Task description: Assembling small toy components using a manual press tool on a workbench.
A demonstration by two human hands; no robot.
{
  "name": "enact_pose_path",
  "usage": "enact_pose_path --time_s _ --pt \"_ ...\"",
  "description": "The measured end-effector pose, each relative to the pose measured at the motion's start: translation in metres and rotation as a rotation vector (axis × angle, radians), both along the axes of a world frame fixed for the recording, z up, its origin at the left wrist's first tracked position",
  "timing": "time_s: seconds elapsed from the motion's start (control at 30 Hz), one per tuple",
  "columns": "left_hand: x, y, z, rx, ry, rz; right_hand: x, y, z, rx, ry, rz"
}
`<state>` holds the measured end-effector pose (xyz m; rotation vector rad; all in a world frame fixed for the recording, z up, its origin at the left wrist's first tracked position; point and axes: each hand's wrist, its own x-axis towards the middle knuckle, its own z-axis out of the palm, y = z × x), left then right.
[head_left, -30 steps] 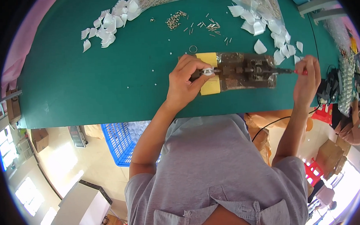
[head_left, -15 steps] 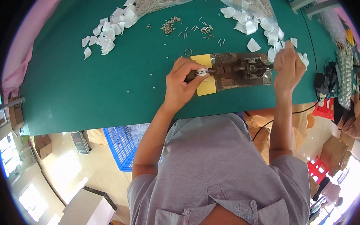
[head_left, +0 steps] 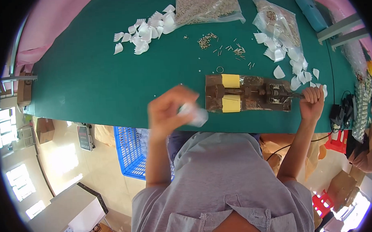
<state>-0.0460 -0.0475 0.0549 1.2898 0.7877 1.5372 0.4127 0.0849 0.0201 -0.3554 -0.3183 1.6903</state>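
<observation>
L hand (head_left: 169,112) is up in front of the person, elbow bent, forearm near vertical in view, w/ thumb and fingers curled round a white piece (head_left: 199,117); motion blur hides the exact grip. The piece is near the table's front edge, just left of the press and apart from it. R arm reaches fwd and out to the side, R hand (head_left: 312,102) clenched in a fist round the handle (head_left: 296,95) at the press's R end.

The press (head_left: 262,97) is dark, worn-looking metal on a flat, oblong brown base (head_left: 214,106), w/ shiny clear tape and two yellow patches (head_left: 231,104) near its L end. Table (head_left: 93,91) has a smooth green top. On it: curved white pieces w/ toothed edges in a L pile (head_left: 144,37) and a R pile (head_left: 279,54), a heap of small metal bits (head_left: 206,40), loose thin pins (head_left: 239,51) and a thin ring (head_left: 220,69) just behind the base.

Containers: big clear bag (head_left: 208,7) full of tiny tan-grey bits; second clear bag (head_left: 276,18), part-filled w/ similar small stuff; slatted blue plastic basket (head_left: 120,156) below table level, holding whitish translucent items, too unclear to ID.
</observation>
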Motion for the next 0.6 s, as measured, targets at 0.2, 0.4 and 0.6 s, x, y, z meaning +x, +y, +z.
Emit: enact_pose_path --time_s 0.2,0.4,0.6 --pt "-0.117 -0.023 0.003 -0.496 0.589 0.495 0.002 0.005 -0.008 -0.076 0.037 -0.001" --pt "-0.136 0.092 -0.038 0.053 1.180 0.805 0.014 0.003 -0.027 -0.227 -0.005 -0.035" --pt "-0.160 0.137 -0.066 -0.003 1.230 0.783 0.027 -0.014 -0.036 -0.262 -0.260 -0.123"
